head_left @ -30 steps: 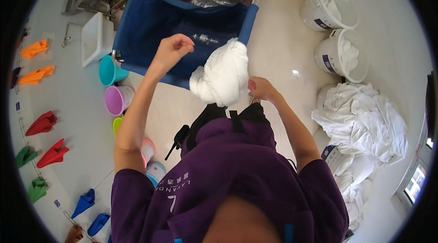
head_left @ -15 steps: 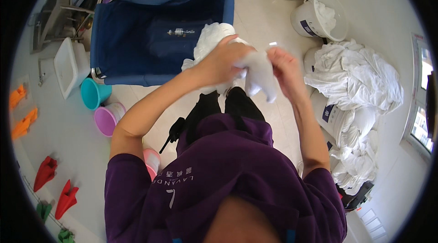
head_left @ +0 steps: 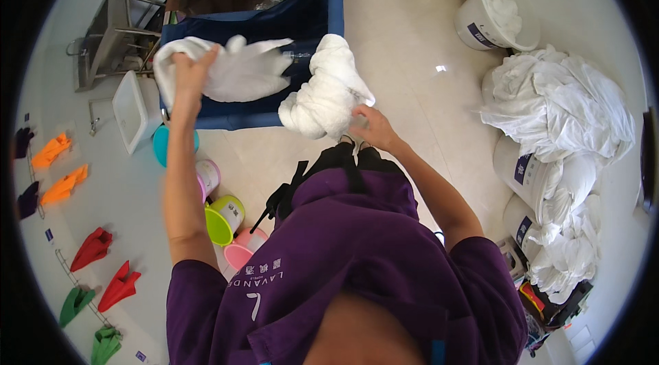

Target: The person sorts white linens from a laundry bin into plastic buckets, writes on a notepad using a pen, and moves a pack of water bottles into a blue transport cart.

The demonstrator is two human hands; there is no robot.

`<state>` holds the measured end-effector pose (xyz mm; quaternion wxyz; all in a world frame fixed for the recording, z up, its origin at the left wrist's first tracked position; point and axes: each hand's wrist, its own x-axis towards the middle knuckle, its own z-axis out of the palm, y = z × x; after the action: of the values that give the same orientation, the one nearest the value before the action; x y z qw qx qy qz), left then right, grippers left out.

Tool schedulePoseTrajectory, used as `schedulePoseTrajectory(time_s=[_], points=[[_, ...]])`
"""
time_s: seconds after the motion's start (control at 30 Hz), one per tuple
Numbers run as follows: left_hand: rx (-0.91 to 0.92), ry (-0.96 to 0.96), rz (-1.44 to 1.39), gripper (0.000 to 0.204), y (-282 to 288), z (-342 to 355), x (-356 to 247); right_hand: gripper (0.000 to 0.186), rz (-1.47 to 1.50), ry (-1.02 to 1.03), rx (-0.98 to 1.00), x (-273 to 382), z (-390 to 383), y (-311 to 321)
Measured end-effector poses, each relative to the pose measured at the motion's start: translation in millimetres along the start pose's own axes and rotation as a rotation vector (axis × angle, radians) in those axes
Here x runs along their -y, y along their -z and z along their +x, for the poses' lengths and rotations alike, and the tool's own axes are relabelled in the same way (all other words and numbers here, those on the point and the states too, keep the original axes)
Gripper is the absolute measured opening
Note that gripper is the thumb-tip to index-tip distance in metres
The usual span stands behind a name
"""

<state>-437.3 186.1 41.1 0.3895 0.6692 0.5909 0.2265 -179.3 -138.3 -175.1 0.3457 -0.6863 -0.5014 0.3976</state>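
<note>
Over the left corner of a blue fabric laundry cart (head_left: 220,121), my left hand (head_left: 191,73) grips a white towel (head_left: 250,73). The towel's loose end spreads rightward across the cart's opening, blurred by motion. A bunched white towel (head_left: 326,90) is draped over the cart's near right corner. My right hand (head_left: 376,130) is beside the lower right edge of that bundle, fingers bent and apart with nothing held; whether the fingertips touch it I cannot tell.
White buckets (head_left: 467,18) with white linen stand along the right wall, heaped with white sheets (head_left: 559,104). Colored buckets (head_left: 221,221) and a white basin (head_left: 130,111) are at left. Red, orange and green cloths (head_left: 93,248) hang on the left wall.
My left hand has swung left over the cart with the white towel. My right hand has come down and left, away from that towel, to beside the bundle.
</note>
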Motion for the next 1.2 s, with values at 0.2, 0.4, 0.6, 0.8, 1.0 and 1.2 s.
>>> schedulePoseTrajectory(time_s=[0.2,0.4,0.6,0.8,1.0,1.2], points=[[0.285,-0.386,0.238,0.097,-63.3,-62.5,-46.9,0.005,0.353,-0.052,-0.041,49.1,-4.8,97.6],[0.577,-0.680,0.314,0.091,-116.7,-99.8,-91.2,0.007,0.466,0.380,0.032,229.8,50.0,141.6],[0.269,0.007,-0.868,0.044,-22.3,-50.1,-39.2,0.010,0.608,0.369,-0.480,178.9,68.2,160.5],[-0.126,-0.268,-1.314,0.054,106.2,-26.7,-3.8,0.053,-0.079,-0.137,0.050,-48.0,2.5,61.0],[-0.067,-0.276,-1.390,0.055,162.9,-23.1,3.9,0.050,0.031,-0.042,0.035,-7.8,16.4,-14.6],[-0.420,-0.315,-1.127,0.052,185.9,-52.3,-31.4,0.024,0.377,-0.079,0.016,102.9,9.0,82.6]])
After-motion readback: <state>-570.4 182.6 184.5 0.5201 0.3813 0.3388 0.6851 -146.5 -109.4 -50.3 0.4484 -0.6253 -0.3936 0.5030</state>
